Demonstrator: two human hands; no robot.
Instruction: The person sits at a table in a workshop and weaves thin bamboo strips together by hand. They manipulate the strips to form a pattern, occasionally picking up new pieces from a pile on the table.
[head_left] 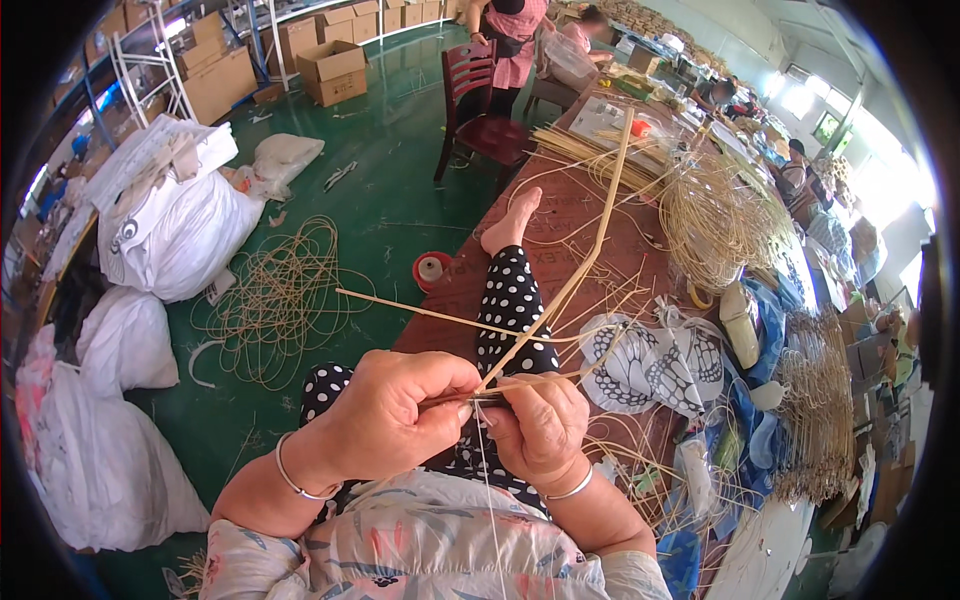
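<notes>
My left hand is closed in a pinch on the near end of a long bamboo strip, just above my lap. Close against it, my right hand also pinches the strip, thumb and fingers pressed together. The strip slants away to the upper right over the table. Where the hands meet, a small dark piece shows between the fingers; its kind is hidden. White thread runs from this spot down over my shirt. A thinner strip crosses to the left above my hands.
On the brown table lie my bare foot, a tape roll, black-and-white wing-patterned pieces and coiled strips. Another tangled coil lies on the green floor. White sacks stand left. A chair and other people are beyond.
</notes>
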